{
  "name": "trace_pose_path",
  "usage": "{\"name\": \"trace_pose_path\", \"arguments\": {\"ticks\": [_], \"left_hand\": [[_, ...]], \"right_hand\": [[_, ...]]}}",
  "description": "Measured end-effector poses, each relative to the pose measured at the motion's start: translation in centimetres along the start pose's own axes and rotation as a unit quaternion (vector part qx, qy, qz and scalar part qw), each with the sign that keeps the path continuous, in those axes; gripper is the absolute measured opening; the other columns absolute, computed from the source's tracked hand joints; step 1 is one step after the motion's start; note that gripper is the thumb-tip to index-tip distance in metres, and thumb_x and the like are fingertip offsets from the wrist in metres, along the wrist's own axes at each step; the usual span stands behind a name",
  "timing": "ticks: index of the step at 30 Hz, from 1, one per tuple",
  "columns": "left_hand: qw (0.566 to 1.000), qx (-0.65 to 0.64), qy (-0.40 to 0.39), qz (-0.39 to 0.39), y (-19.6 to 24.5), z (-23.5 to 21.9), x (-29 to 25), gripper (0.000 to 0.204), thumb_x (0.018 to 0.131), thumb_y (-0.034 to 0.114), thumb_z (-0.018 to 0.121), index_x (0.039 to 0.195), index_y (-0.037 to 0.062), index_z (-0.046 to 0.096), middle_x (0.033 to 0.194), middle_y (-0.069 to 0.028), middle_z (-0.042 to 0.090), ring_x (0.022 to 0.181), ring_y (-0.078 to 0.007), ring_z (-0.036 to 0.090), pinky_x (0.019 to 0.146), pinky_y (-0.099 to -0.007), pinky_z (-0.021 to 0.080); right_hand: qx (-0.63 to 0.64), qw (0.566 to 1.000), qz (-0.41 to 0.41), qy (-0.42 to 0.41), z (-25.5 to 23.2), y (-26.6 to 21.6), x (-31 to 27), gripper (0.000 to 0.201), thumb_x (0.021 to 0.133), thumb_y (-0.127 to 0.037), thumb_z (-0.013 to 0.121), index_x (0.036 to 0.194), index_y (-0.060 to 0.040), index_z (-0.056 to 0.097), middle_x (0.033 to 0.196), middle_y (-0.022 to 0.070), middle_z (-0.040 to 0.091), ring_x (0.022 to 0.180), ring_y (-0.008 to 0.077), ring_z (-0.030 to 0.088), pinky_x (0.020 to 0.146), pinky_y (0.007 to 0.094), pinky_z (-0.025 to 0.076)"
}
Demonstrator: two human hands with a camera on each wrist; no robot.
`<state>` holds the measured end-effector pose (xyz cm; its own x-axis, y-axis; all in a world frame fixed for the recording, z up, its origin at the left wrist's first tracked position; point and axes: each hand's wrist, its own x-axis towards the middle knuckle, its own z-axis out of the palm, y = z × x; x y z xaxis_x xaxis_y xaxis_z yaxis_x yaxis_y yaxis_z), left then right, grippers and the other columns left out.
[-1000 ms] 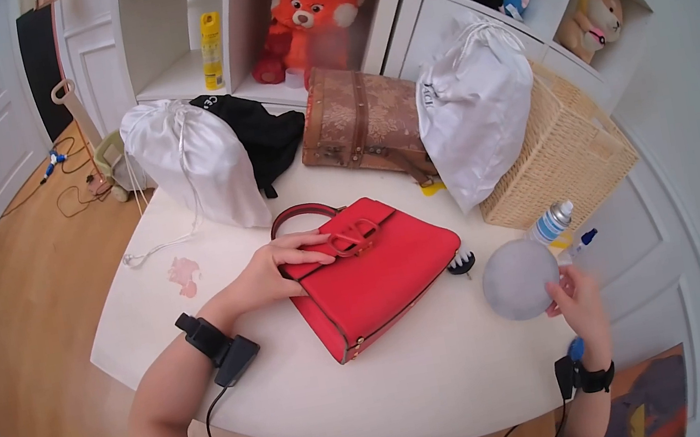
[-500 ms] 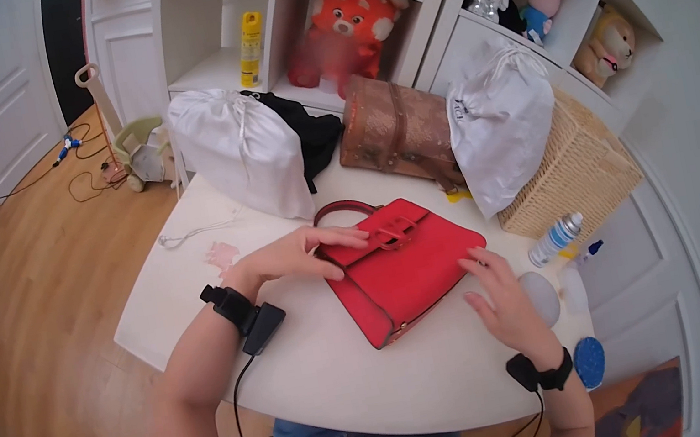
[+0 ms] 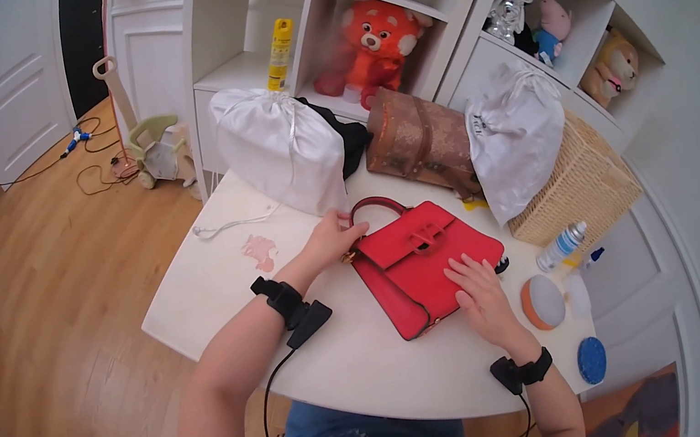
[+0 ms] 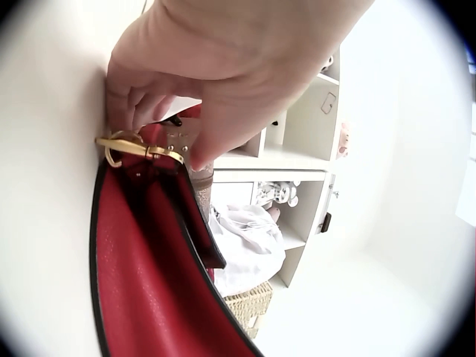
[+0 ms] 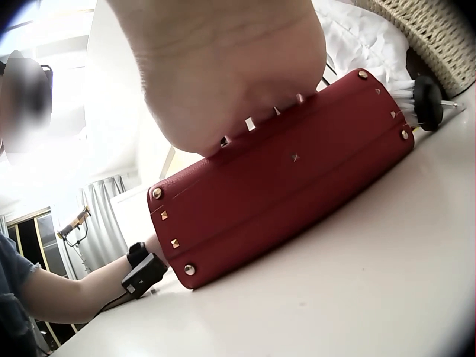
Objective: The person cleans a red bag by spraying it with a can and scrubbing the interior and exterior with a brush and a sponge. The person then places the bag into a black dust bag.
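A red handbag [image 3: 418,267] with a flap and a V-shaped clasp lies on its back on the white table, its handle [image 3: 378,206] pointing away from me. My left hand [image 3: 337,237] is at the bag's upper left corner. In the left wrist view its fingers and thumb bend around the strap end beside the gold clasp [image 4: 141,149]. My right hand [image 3: 480,294] rests with spread, fairly straight fingers on the front of the bag near its bottom edge. The bag's studded base [image 5: 290,167] faces the right wrist camera.
Right of the bag are a grey-and-orange round pad [image 3: 543,302], a blue round sponge [image 3: 591,360], a spray can [image 3: 561,247] and a brush [image 5: 424,103]. Behind stand white dust bags [image 3: 278,147], a brown patterned bag [image 3: 415,138] and a woven basket [image 3: 580,180].
My right hand has let go of the round pad and moved left onto the bag. My left hand has shifted from the flap to the bag's upper left corner.
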<state>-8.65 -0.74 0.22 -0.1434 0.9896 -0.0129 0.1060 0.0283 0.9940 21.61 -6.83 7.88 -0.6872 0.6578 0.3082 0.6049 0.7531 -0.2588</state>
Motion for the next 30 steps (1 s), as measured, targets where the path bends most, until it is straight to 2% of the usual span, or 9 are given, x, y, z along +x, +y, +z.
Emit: {"name": "trace_pose_path", "arguments": {"ticks": [7, 9, 16, 21, 23, 24, 26, 28, 30], "left_hand": [[0.967, -0.227, -0.104, -0.044, 1.0, 0.7, -0.4, 0.038, 0.092, 0.028, 0.062, 0.118, 0.0016, 0.054, 0.092, -0.0019, 0.062, 0.079, -0.0090, 0.057, 0.069, -0.0239, 0.045], [0.930, -0.344, -0.132, -0.011, 2.9, 1.1, -1.8, 0.030, 0.098, 0.026, 0.054, 0.120, 0.0060, 0.054, 0.088, 0.0022, 0.059, 0.081, -0.0065, 0.054, 0.072, -0.0227, 0.044], [0.874, -0.408, -0.226, 0.139, 8.5, 3.5, -5.0, 0.026, 0.100, 0.022, 0.049, 0.120, 0.0066, 0.054, 0.088, 0.0029, 0.056, 0.083, -0.0058, 0.052, 0.072, -0.0191, 0.043], [0.885, -0.333, -0.241, 0.217, 13.1, 2.8, -7.9, 0.030, 0.099, 0.024, 0.052, 0.117, 0.0008, 0.057, 0.083, 0.0028, 0.053, 0.075, -0.0034, 0.047, 0.067, -0.0182, 0.040], [0.892, -0.283, -0.276, 0.219, 14.3, 1.5, -8.7, 0.029, 0.099, 0.024, 0.053, 0.113, 0.0000, 0.059, 0.081, 0.0025, 0.054, 0.072, -0.0038, 0.047, 0.066, -0.0183, 0.039], [0.891, -0.235, -0.319, 0.220, 14.8, 0.9, -9.2, 0.029, 0.098, 0.024, 0.053, 0.109, -0.0009, 0.062, 0.078, 0.0022, 0.055, 0.069, -0.0041, 0.047, 0.064, -0.0184, 0.039], [0.903, -0.193, -0.312, 0.222, 15.5, 0.0, -10.5, 0.030, 0.098, 0.024, 0.053, 0.104, -0.0032, 0.064, 0.075, 0.0012, 0.055, 0.065, -0.0050, 0.047, 0.061, -0.0196, 0.038], [0.879, -0.151, -0.386, 0.238, 15.5, -0.5, -11.4, 0.032, 0.098, 0.023, 0.054, 0.104, -0.0054, 0.064, 0.073, -0.0004, 0.056, 0.067, -0.0060, 0.048, 0.062, -0.0205, 0.038], [0.871, -0.136, -0.405, 0.241, 15.6, -0.8, -11.9, 0.029, 0.097, 0.020, 0.055, 0.104, -0.0076, 0.064, 0.075, -0.0040, 0.058, 0.070, -0.0103, 0.051, 0.066, -0.0243, 0.041]], "right_hand": [[0.000, 1.000, 0.017, 0.000, -0.2, -0.3, -1.6, 0.040, 0.095, -0.020, 0.048, 0.132, -0.0050, 0.052, 0.142, 0.0148, 0.046, 0.137, 0.0346, 0.033, 0.114, 0.0502, 0.018], [0.002, 1.000, 0.021, 0.005, -0.5, -0.4, -2.6, 0.041, 0.095, -0.020, 0.049, 0.133, -0.0050, 0.050, 0.143, 0.0148, 0.044, 0.138, 0.0345, 0.032, 0.114, 0.0500, 0.018], [0.053, 0.998, 0.027, -0.017, -2.0, -1.3, -5.0, 0.057, 0.087, -0.018, 0.064, 0.137, -0.0013, 0.043, 0.147, 0.0198, 0.036, 0.139, 0.0360, 0.030, 0.112, 0.0447, 0.026], [0.025, 1.000, -0.007, 0.002, -4.7, -1.7, -2.9, 0.078, 0.079, -0.015, 0.074, 0.143, 0.0007, 0.031, 0.150, 0.0242, 0.028, 0.139, 0.0383, 0.029, 0.111, 0.0436, 0.028], [-0.002, 0.993, 0.000, 0.120, -6.6, -1.8, -1.4, 0.094, 0.071, -0.014, 0.081, 0.145, -0.0006, 0.025, 0.150, 0.0236, 0.026, 0.138, 0.0382, 0.029, 0.112, 0.0433, 0.028], [0.005, 0.993, -0.003, 0.119, -7.5, -1.9, -0.7, 0.094, 0.071, -0.014, 0.081, 0.145, -0.0006, 0.025, 0.150, 0.0236, 0.026, 0.138, 0.0382, 0.029, 0.112, 0.0433, 0.028], [0.007, 0.987, -0.041, 0.153, -9.1, -2.4, 0.8, 0.101, 0.065, -0.016, 0.086, 0.145, -0.0009, 0.026, 0.150, 0.0225, 0.026, 0.138, 0.0375, 0.030, 0.112, 0.0435, 0.028], [-0.004, 0.991, -0.036, 0.132, -9.6, -2.7, 1.7, 0.102, 0.062, -0.020, 0.087, 0.144, -0.0016, 0.029, 0.149, 0.0215, 0.030, 0.137, 0.0363, 0.031, 0.112, 0.0428, 0.029], [0.149, 0.985, -0.014, -0.083, -9.7, -2.5, 2.1, 0.098, 0.061, -0.020, 0.087, 0.141, -0.0020, 0.034, 0.146, 0.0208, 0.035, 0.136, 0.0354, 0.034, 0.111, 0.0413, 0.030]]}}
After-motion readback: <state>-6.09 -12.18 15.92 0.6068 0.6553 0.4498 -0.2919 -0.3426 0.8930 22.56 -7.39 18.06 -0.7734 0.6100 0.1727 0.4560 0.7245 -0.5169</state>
